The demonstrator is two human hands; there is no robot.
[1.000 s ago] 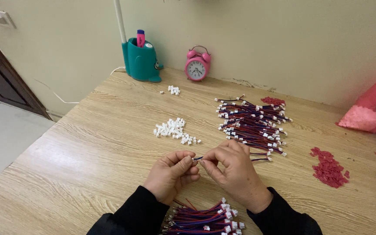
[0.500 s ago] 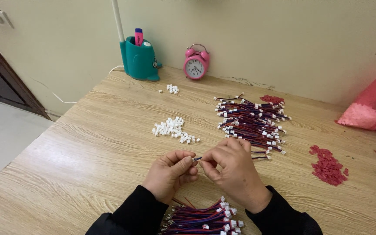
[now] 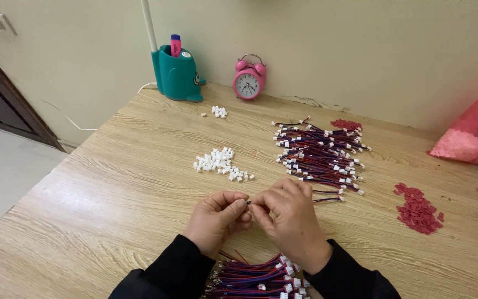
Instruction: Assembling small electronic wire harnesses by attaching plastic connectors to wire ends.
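My left hand [image 3: 217, 220] and my right hand [image 3: 289, 215] meet fingertip to fingertip over the wooden table [image 3: 112, 205]. Between them they pinch a thin cable end, with a small dark bit showing at the fingertips; whether a connector is on it is hidden by my fingers. A red-blue wire runs out from under my right hand toward the big pile of finished cables with white plugs [image 3: 319, 155]. A second bundle of cables [image 3: 258, 277] lies just below my wrists. Loose white connector housings [image 3: 219, 163] sit ahead of my left hand.
A teal pen holder [image 3: 177, 75] and a pink alarm clock [image 3: 248, 83] stand against the wall. A few white housings [image 3: 218, 112] lie near them. Red small parts [image 3: 417, 209] lie at the right, more behind the cable pile [image 3: 345, 124], and a pink bag [image 3: 474, 135] sits far right.
Both hands have stayed together at the same place, with only slight finger movement. The view has shifted a little.
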